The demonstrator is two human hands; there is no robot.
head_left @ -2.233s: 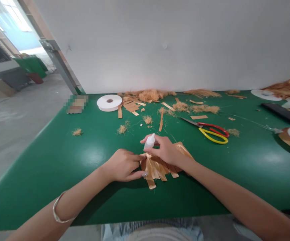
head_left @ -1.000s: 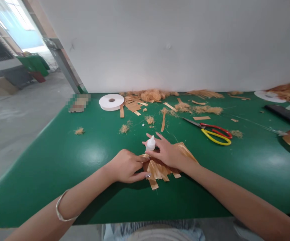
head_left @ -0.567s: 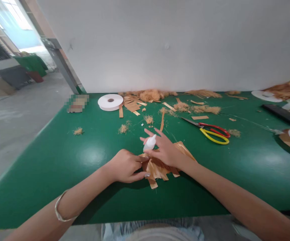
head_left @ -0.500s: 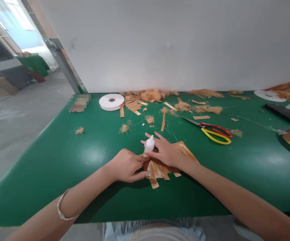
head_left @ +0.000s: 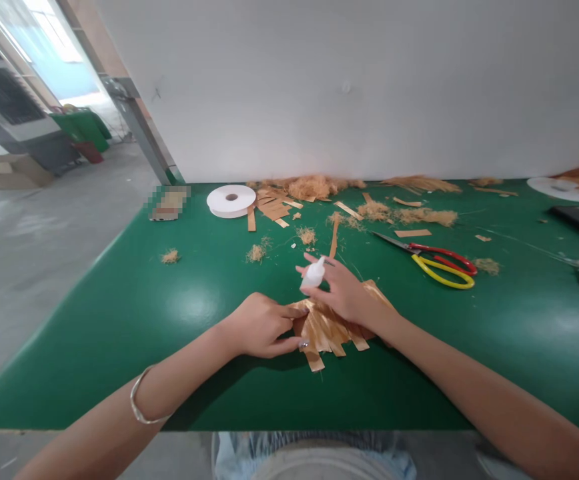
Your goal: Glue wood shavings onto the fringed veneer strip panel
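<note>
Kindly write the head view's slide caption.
Right hand holds a white bottle; left hand touches golden strips on a green table.

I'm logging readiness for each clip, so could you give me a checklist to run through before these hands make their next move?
1. White bottle held: ok, in the right hand.
2. Left hand on the tan strips: ok, index fingertip touching them near their upper left end.
3. Nozzle pointing down at the strips: not ok, it points upward.
4. Scissors away from both hands: ok, lying on the green table beyond the right forearm.
5. Liquid from the bottle on the strips: cannot tell, too small and partly covered by fingers.
</note>
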